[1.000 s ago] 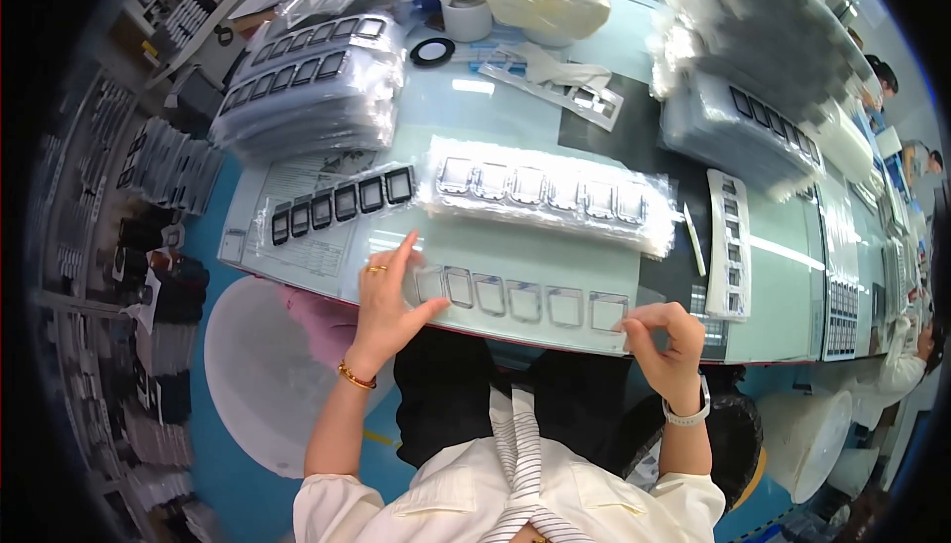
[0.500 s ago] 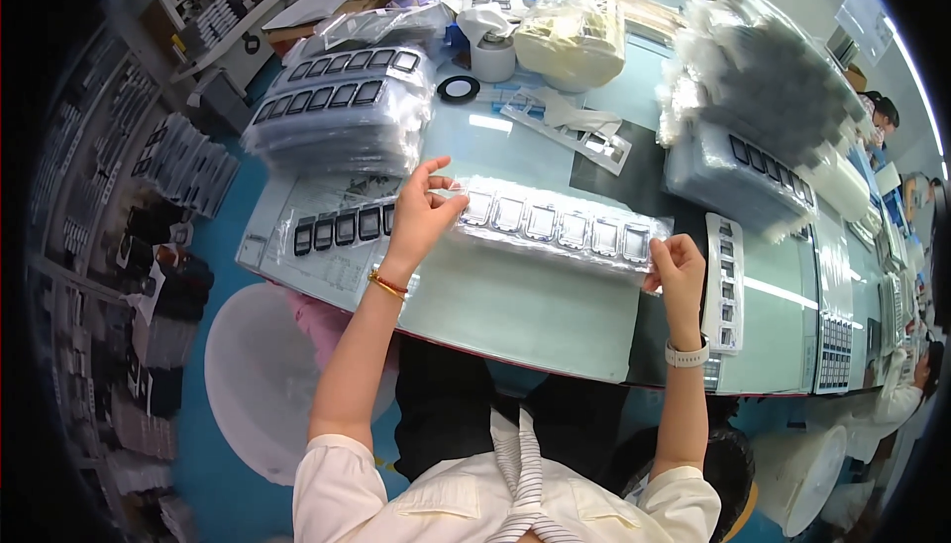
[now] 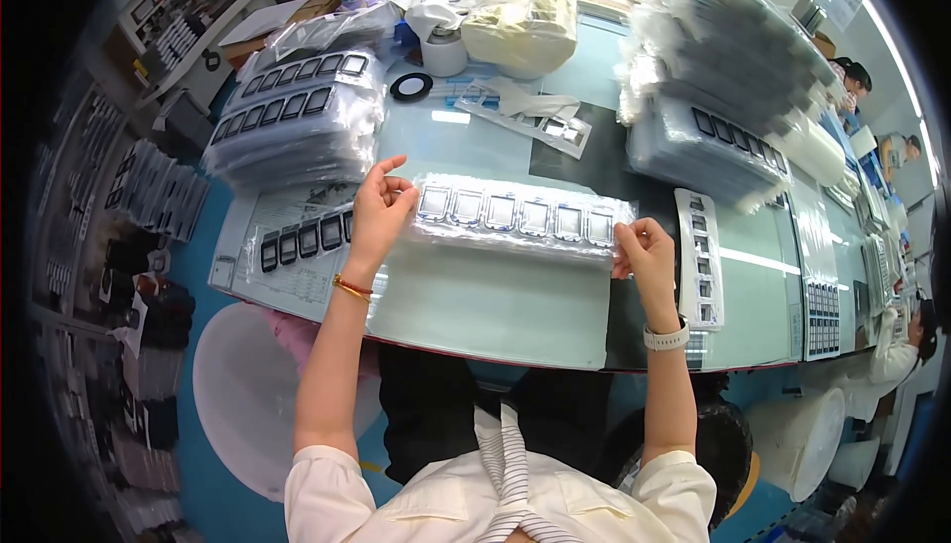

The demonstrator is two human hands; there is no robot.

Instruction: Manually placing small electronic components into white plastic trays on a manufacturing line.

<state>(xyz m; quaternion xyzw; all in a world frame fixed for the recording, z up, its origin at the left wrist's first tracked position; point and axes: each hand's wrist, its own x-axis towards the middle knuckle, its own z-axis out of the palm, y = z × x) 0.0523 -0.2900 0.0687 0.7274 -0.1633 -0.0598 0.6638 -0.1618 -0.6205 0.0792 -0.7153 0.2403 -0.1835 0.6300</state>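
Between both hands I hold a clear plastic strip tray (image 3: 517, 214) with a row of several rectangular dark-rimmed frames in it. My left hand (image 3: 380, 208) pinches its left end between thumb and forefinger, the other fingers raised. At the opposite end my right hand (image 3: 646, 254) grips the corner with curled fingers. The tray hangs just over the green table mat (image 3: 495, 310). Left of my left hand, partly hidden by it, lies another strip of black frames (image 3: 305, 238). A pale strip with square openings (image 3: 700, 261) lies to the right of my right hand.
Tall stacks of bagged trays stand at the left (image 3: 292, 137) and right (image 3: 708, 162). Farther back are a torn white strip (image 3: 540, 127), a black ring (image 3: 411, 86), a white roll (image 3: 444, 54) and a yellowish wrapped bundle (image 3: 520, 28). A white bin (image 3: 233, 404) stands below the table.
The whole view has shifted, so the table and everything on it sit farther left and slightly higher in the picture. Both hands keep their hold on the strip tray.
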